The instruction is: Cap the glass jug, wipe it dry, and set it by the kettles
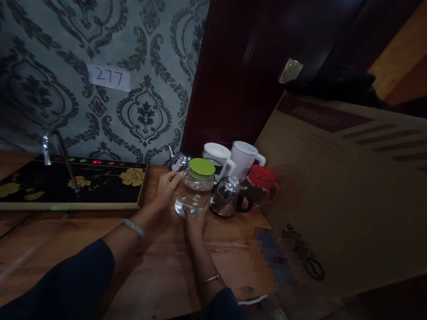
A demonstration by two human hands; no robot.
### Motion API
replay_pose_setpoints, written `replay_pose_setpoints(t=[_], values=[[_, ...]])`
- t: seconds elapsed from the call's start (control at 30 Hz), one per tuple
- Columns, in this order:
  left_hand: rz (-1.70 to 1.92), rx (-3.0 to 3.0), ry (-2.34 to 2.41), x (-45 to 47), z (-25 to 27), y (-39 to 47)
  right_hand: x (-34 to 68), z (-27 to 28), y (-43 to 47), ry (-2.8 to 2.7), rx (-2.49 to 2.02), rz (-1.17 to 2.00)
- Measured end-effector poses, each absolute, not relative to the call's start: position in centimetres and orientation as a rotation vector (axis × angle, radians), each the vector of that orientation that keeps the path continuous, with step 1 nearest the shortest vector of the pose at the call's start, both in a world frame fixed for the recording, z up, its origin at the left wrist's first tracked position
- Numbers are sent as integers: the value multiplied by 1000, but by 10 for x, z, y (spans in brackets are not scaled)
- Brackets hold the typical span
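Note:
A clear glass pitcher (193, 195) with a green lid (202, 167) stands upright between my hands, with clear liquid in it. My left hand (166, 189) is closed at the pitcher's upper left side; whether it grips a handle there is hidden. Low on the right side, my right hand (195, 223) wraps round the glass, its thumb across the front. Just right of the pitcher is a shiny metal kettle (225, 200) with a black handle. Whether the pitcher's base touches the wooden tabletop (152, 281) I cannot tell.
Behind stand a small metal teapot (179, 161), two white-lidded pitchers (217, 152) and a red-lidded pitcher (262, 178). To the left lies a black flowered electric tea stove (98, 184) with a curved metal spout (48, 146). A large cardboard box (353, 205) leans on the right.

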State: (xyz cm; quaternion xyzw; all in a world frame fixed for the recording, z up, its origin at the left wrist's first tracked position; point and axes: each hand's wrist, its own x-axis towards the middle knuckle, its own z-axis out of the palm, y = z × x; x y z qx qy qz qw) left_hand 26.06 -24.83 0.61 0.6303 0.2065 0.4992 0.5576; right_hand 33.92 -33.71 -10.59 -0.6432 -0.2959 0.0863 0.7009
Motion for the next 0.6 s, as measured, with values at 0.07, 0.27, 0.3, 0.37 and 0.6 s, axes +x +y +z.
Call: replay_pose_setpoints(t=[0.07, 0.27, 0.3, 0.37, 0.6], values=[[1175, 1475, 475, 265, 5, -245, 341, -107, -336, -635, -1499, 148], [1186, 1482, 422, 274, 3, -239, 348, -109, -332, -661, -1523, 57], [1195, 1487, 419, 275, 2, -238, 349, -109, -332, -660, -1528, 55], [1219, 1497, 420, 278, 0, -237, 351, -111, -332, -657, -1557, 45], [1281, 1574, 489, 288, -14, -232, 357, -125, -332, -726, -1671, -46]])
